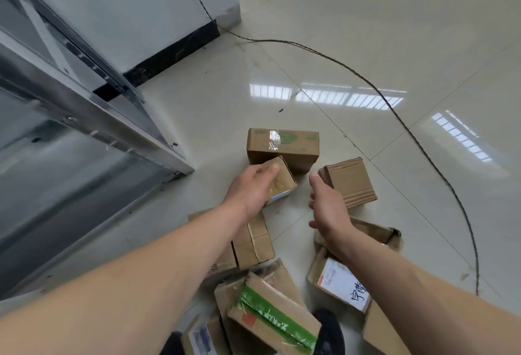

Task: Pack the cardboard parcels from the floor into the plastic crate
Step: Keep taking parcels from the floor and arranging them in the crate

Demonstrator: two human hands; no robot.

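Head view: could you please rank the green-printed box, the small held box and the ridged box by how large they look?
1. Green-printed box, largest.
2. Ridged box.
3. Small box, held by the left hand; partly covered, so unsure.

Small brown box (279,182) is tilted up in the left hand (251,189), white label on its lower end. Just past it sits a bigger taped box (283,146) with green print. A ribbed box (351,181) lies beside the right hand (328,208). More boxes are scattered under both forearms, including a green-taped box (273,316).
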